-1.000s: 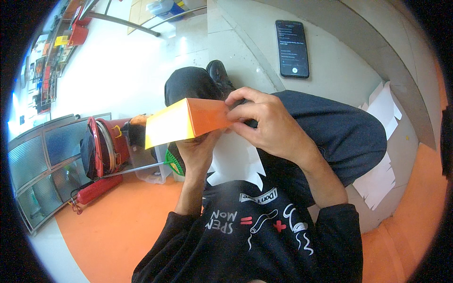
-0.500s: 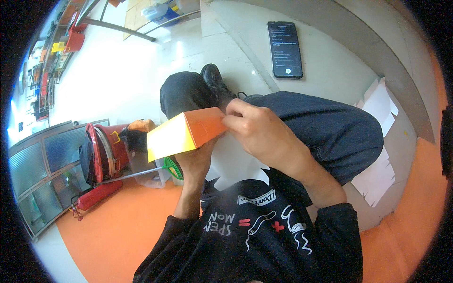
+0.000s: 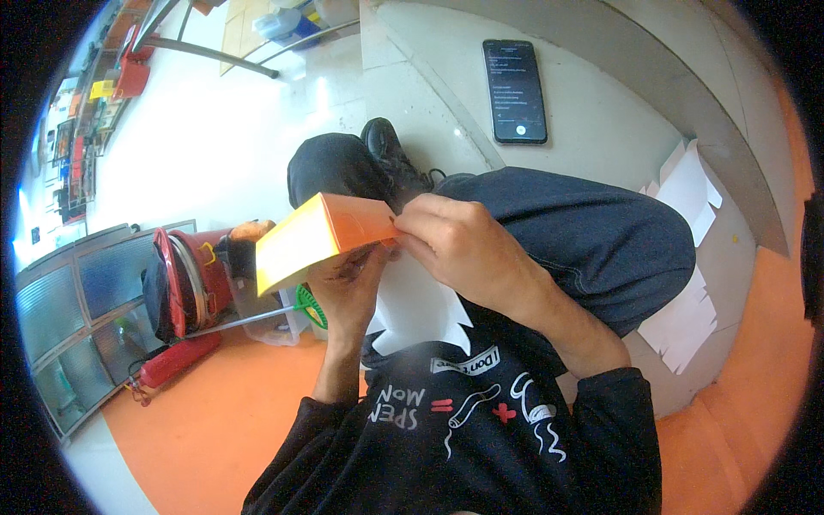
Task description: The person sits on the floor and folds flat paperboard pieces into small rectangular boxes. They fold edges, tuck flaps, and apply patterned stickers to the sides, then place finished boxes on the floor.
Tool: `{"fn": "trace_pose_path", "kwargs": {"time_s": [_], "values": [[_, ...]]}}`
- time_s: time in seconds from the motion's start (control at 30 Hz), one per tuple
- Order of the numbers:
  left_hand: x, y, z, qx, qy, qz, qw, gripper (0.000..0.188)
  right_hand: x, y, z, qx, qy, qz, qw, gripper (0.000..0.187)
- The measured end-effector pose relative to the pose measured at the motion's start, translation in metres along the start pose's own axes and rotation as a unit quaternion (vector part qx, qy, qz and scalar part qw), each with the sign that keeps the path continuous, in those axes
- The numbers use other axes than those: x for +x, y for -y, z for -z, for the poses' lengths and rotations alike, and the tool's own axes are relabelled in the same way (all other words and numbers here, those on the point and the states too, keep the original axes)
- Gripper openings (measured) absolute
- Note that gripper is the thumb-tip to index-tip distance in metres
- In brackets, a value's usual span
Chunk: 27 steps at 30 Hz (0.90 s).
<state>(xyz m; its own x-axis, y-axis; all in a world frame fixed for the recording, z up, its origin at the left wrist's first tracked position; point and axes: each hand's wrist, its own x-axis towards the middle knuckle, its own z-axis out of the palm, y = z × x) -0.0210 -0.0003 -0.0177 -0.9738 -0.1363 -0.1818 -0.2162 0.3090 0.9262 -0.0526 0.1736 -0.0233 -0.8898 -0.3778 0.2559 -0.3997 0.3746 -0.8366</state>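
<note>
A folded piece of card (image 3: pixel 300 232), orange on one face and bright yellow on the other, is held up over my lap with a sharp crease between the faces. My left hand (image 3: pixel 350 287) grips it from below, thumb raised against its underside. At the card's right edge, my right hand (image 3: pixel 455 245) pinches the orange side between thumb and fingers. Beneath the hands hangs a white sheet (image 3: pixel 421 313) with jagged, notched edges; whether it joins the card is hidden.
A phone (image 3: pixel 515 93) with a lit screen lies on the floor ahead. White cut card pieces (image 3: pixel 687 318) lie right of my knee. To the left are a red fire extinguisher (image 3: pixel 180 360), a red bag (image 3: pixel 193 275), a green-headed stick (image 3: pixel 309 305) and a glass-paned frame (image 3: pixel 116 275).
The card has shifted slightly left and tilted, showing its orange face from a changed angle. Both hands moved a little with it, and the white sheet swung left.
</note>
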Motion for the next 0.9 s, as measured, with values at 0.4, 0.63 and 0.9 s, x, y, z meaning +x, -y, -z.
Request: {"fn": "trace_pose_path", "kwargs": {"time_s": [0.4, 0.63, 0.9], "values": [[0.002, 0.012, -0.001, 0.041, 0.011, -0.138, 0.990, 0.031, 0.005, 0.000, 0.003, 0.058, -0.009, -0.002, 0.998, 0.013], [0.001, 0.014, -0.005, -0.044, 0.023, -0.092, 0.995, 0.025, 0.007, -0.005, 0.012, 0.098, 0.018, -0.016, 0.995, 0.012], [0.000, 0.012, -0.007, -0.023, 0.011, -0.084, 0.996, 0.024, 0.010, -0.005, 0.001, 0.111, -0.002, -0.026, 0.993, 0.013]]}}
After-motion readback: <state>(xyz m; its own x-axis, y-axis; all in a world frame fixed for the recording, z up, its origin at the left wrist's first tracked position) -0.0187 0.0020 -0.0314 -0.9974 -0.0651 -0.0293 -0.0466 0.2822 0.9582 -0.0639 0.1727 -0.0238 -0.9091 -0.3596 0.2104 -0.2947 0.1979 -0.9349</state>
